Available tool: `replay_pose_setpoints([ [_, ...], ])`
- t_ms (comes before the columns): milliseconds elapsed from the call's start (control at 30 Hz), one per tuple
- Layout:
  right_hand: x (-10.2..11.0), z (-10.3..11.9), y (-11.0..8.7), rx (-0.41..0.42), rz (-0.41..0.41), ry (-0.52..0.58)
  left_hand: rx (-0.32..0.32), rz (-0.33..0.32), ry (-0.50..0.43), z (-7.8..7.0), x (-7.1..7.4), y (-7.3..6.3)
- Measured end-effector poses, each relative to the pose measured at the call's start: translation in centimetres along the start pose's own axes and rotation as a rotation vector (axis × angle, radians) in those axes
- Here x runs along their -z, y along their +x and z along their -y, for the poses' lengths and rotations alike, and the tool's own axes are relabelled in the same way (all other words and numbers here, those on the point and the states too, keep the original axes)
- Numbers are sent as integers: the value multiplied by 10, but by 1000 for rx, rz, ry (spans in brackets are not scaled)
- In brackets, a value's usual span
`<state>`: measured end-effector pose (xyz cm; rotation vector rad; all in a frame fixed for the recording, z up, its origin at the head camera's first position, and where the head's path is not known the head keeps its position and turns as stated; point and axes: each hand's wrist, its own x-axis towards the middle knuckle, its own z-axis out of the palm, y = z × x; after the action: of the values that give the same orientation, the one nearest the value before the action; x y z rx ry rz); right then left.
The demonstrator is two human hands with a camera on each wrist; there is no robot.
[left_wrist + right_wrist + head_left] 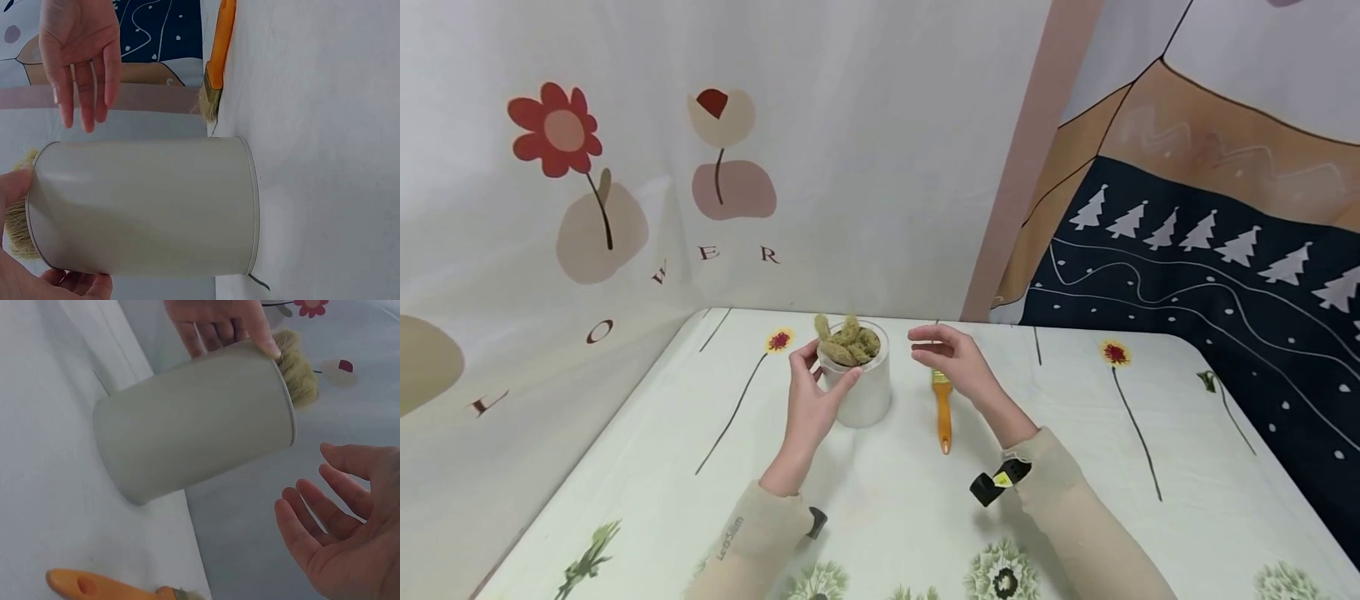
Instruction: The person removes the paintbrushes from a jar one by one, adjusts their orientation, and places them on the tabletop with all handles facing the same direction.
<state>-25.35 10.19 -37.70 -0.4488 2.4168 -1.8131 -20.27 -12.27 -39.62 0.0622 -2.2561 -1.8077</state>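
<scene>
A white cylindrical plant pot (867,398) stands near the far side of the table, with a fuzzy olive-green, cactus-like plant (850,343) showing above its rim. My left hand (812,392) grips the pot near the top, thumb at the rim and fingers round its far left side. To the right of the pot, my right hand (953,358) hovers with fingers relaxed, holding nothing. In the right wrist view its palm (350,550) faces the pot across a gap. Below that hand a paintbrush (944,421) with an orange handle lies on the table, bristles pointing away from me.
The white tablecloth (895,508) bears printed flowers. A pale printed curtain (865,167) hangs behind the table's far edge, and a dark cloth with white trees (1150,283) hangs at the right. A black wrist camera (1000,481) sits on the right sleeve.
</scene>
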Motion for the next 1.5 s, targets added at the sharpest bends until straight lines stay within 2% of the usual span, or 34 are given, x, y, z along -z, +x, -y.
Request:
replay_pose_setpoints([
  [467, -7, 19, -3, 62, 16, 13, -3, 12, -1, 1, -4, -1],
  [833, -15, 33, 13, 127, 33, 36, 12, 20, 41, 1, 7, 1],
  [1133, -25, 39, 24, 165, 82, 14, 3, 22, 26, -2, 2, 1],
  [1500, -37, 38, 32, 185, 148, 23, -7, 26, 38, -3, 4, 2],
])
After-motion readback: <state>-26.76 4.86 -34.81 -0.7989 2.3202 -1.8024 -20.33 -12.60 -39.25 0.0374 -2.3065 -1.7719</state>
